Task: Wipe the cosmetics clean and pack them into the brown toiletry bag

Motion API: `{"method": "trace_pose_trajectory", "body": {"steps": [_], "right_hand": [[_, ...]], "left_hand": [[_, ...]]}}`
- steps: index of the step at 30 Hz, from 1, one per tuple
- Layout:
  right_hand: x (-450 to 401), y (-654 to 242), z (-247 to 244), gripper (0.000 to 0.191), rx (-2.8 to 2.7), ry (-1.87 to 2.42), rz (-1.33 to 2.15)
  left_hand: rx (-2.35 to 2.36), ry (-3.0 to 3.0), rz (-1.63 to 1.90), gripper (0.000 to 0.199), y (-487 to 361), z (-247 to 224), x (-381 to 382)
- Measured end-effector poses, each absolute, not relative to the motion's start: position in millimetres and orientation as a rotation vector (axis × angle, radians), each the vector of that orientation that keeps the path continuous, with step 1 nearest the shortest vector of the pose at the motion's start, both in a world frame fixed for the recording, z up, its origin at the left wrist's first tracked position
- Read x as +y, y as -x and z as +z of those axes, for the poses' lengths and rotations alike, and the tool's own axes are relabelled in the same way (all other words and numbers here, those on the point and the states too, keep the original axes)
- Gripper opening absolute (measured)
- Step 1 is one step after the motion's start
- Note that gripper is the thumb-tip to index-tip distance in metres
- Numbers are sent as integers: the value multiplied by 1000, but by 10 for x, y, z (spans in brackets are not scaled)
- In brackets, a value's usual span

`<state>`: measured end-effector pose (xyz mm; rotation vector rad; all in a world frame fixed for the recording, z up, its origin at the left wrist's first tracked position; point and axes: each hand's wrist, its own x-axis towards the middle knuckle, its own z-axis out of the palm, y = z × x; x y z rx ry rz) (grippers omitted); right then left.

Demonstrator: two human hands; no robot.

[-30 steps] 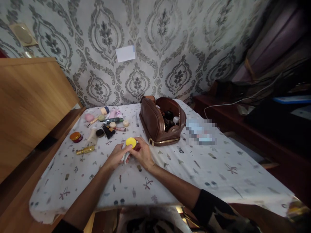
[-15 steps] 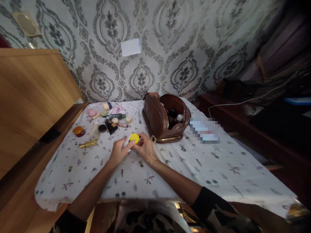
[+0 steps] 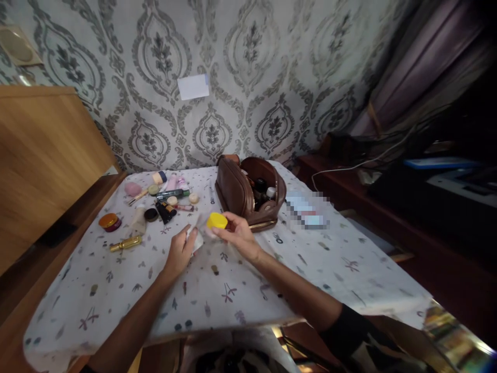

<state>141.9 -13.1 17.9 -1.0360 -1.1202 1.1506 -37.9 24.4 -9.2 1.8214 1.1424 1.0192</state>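
My right hand (image 3: 243, 238) grips a small jar with a yellow lid (image 3: 217, 220) between thumb and fingers, just above the tablecloth. To its left, my left hand (image 3: 180, 251) is closed on a crumpled white tissue (image 3: 197, 241), a little apart from the jar. Right behind my right hand stands a brown leather cosmetic bag (image 3: 236, 189), unzipped, with several bottles and caps inside. A gold tube (image 3: 126, 243) and a jar with an orange lid (image 3: 110, 221) lie to the left of my left hand.
Several cosmetics are spread at the back left, among them a pink sponge (image 3: 133, 189), a dark green tube (image 3: 170, 194) and a black round lid (image 3: 151, 214). A blurred-out flat item (image 3: 308, 210) lies right of the bag. A wooden cabinet (image 3: 50, 171) borders the table's left side.
My hands have drawn apart: the right one now has the yellow-lidded jar alone, while the left has moved off leftward with the tissue. The view has turned slightly to the right.
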Motion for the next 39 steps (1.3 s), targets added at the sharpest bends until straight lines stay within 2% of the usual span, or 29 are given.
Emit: {"method": "trace_pose_trajectory", "body": {"steps": [3, 8, 12, 19, 31, 39], "right_hand": [[-228, -1761, 426, 42, -1135, 1089, 995], [-270, -2350, 752, 42, -1168, 1241, 685], [-198, -2632, 885, 39, -1162, 1281, 537], [-38, -2841, 888, 44, -1271, 1335, 506], [36, -2835, 973, 29, -1915, 1870, 141], [121, -2776, 997, 26, -2138, 1911, 137]], "left_hand": [[1062, -1999, 897, 31, 285, -29, 165], [772, -2438, 591, 61, -78, 209, 40], [755, -2602, 501, 68, -512, 335, 74], [715, -2506, 584, 61, -877, 198, 153], [771, -2491, 580, 57, -828, -37, 154], [784, -2453, 512, 58, -808, -51, 164]]}}
